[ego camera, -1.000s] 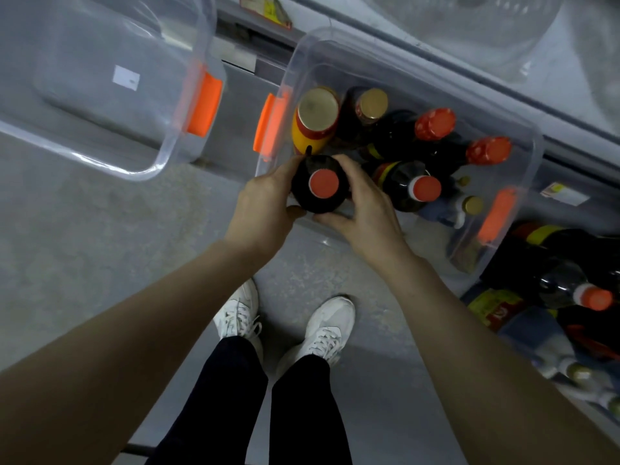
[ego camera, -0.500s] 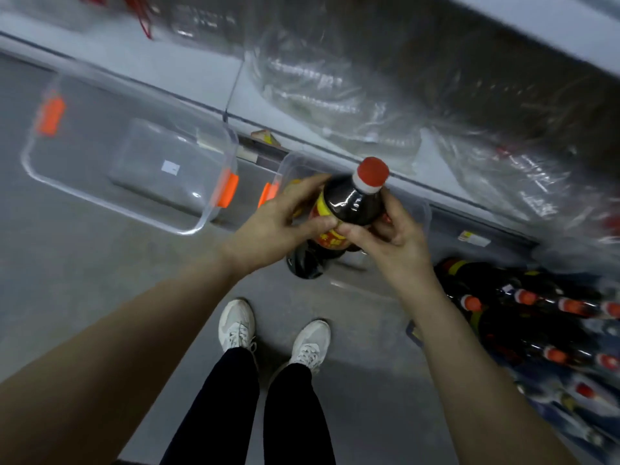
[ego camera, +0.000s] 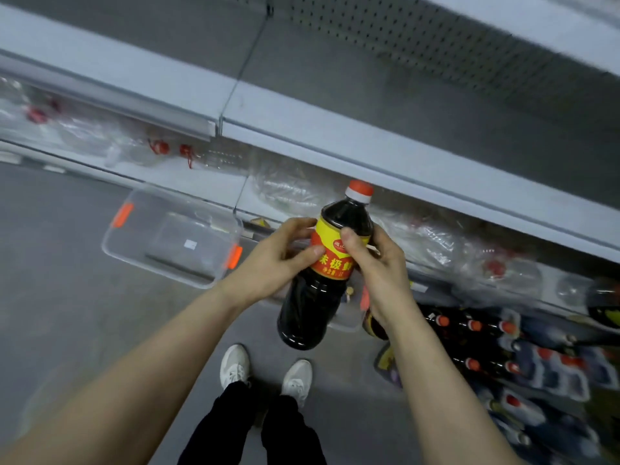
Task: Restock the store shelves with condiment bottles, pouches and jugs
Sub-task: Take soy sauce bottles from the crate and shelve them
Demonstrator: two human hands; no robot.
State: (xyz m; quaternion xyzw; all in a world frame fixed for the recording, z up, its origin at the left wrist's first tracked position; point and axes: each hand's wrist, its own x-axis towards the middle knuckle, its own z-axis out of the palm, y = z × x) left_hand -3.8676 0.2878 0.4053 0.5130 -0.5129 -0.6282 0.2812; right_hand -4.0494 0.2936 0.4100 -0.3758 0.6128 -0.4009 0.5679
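A large dark sauce bottle point(ego camera: 312, 303) with a red cap and a yellow-and-red label hangs in front of me, tilted with its cap up toward the shelves. My left hand point(ego camera: 271, 263) grips its left side at the label. My right hand point(ego camera: 379, 260) grips the right side, thumb across the label. Just behind the cap runs the grey store shelf point(ego camera: 385, 152). The tub the bottle came from is mostly hidden behind the bottle and my right hand.
An empty clear tub point(ego camera: 174, 239) with orange handles sits on the floor at the left. Clear plastic jugs point(ego camera: 295, 186) fill the lower shelf. Dark bottles and blue pouches point(ego camera: 523, 364) lie on the floor at the right. My white shoes point(ego camera: 265, 370) stand below.
Both hands have lifted the bottle out of the tub and raised it toward the shelf. My view has tilted up, bringing more shelves into sight.
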